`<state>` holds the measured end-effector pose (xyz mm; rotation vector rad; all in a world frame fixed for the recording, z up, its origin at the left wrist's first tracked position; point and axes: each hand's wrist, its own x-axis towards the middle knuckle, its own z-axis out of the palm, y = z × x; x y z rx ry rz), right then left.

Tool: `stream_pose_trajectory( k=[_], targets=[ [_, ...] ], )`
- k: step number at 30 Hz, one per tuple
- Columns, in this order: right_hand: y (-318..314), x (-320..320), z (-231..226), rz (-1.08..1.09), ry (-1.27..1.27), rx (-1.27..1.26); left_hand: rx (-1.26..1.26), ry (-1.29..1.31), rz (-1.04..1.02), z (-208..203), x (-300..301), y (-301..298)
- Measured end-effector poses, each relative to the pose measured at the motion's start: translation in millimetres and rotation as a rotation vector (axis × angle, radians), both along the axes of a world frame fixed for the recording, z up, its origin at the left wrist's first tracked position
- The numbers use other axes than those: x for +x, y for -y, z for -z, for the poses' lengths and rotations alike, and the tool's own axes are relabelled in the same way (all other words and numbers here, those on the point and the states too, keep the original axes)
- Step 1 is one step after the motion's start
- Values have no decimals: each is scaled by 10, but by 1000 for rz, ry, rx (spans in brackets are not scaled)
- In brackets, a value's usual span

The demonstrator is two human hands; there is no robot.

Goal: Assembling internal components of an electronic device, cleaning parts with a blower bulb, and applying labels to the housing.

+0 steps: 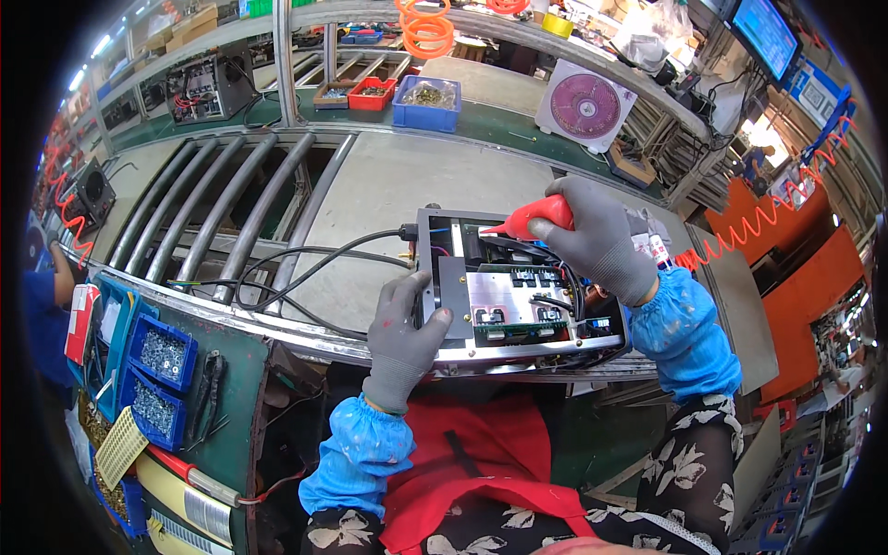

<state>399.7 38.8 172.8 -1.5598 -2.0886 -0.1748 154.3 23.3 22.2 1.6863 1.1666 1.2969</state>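
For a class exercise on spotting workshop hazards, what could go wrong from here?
The red bottle, held over the open case by the right hand, might drip onto exposed electronics if it holds liquid. The looped black cable could snag and tug the case. The left hand, on the case's end, might slip.

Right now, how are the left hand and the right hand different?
The left hand rests on the left end of the metal case; the right hand is by its far right corner. The right hand grips a red bottle; the left hand holds no bottle. Both wear gray gloves.
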Motion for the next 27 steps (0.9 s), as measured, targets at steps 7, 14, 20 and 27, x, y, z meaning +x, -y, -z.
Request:
stream_pose_trajectory(
  k=[7, 14, 20, 27],
  targets=[
    [-40, -1, 19, -2, 44, 27, 6, -21, -5, -11, -8, 1],
    [-36, 26, 16, -4, 46, 37, 25, -9, -2, 11, -2, -16],
    [-61, 9, 20, -12, 52, 46, 15, -12, 7, 12, -12, -22],
    [-60, -34, -15, -17, 80, 49, 29, -19, 12, 16, -12, -29]
  ],
)
